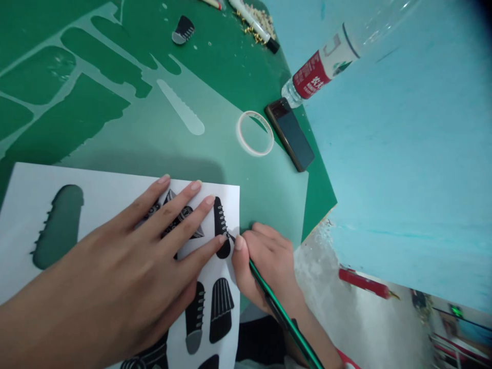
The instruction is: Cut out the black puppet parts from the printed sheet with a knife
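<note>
A white paper sheet point(115, 179) printed with black shoe-like and patterned shapes lies on a pale translucent sheet point(126, 143). Fingers spread, my left hand point(142, 256) rests flat on the paper and covers part of the prints. Its little finger reaches a narrow black shape with a row of light loops point(220, 215). My right hand point(265, 261) grips a slim green craft knife point(279, 307), its thin tip at that shape's right edge. Further black shapes, a laced one point(195, 312) and a striped one point(222, 307), lie below. A shoe-shaped hole point(61, 225) opens in the paper's left side.
A tape roll point(239, 134) and a phone point(290, 134) lie on the green table point(226, 66). Against the blue wall leans a water bottle point(315, 74). A black-capped marker point(253, 23), small gold pins and a loose black-and-grey cutout point(183, 29) lie farther back.
</note>
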Available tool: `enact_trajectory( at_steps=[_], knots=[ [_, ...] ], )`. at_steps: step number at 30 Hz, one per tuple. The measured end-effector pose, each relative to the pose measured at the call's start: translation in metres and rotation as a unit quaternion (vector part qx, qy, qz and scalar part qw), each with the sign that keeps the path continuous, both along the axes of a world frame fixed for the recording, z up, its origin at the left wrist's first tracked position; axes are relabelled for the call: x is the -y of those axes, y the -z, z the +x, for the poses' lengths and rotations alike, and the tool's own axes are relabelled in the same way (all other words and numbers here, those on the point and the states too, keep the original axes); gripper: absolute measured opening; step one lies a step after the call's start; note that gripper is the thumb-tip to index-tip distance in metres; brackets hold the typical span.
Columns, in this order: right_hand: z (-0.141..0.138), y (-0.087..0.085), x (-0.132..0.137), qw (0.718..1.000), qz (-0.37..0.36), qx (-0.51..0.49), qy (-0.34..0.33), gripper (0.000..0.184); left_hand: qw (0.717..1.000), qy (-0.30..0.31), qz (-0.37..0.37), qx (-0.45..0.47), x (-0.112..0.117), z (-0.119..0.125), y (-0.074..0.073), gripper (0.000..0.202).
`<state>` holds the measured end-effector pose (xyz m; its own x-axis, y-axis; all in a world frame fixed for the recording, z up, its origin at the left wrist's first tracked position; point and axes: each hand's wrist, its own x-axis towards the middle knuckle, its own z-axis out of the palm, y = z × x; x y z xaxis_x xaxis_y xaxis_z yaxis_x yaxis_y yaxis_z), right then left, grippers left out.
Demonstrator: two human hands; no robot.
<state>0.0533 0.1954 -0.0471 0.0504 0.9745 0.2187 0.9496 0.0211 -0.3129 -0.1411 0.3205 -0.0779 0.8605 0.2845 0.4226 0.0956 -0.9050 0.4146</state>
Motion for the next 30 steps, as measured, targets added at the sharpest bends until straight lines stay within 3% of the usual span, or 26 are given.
enact_trajectory(
  at_steps=[30],
  knots=[
    [0.005, -0.0055, 0.0025, 0.999, -0.036, 0.005, -0.022, 0.043, 1.0, 0.002, -0.018, -0.014, 0.0011, -0.0014, 0.0005, 0.044]
  ],
)
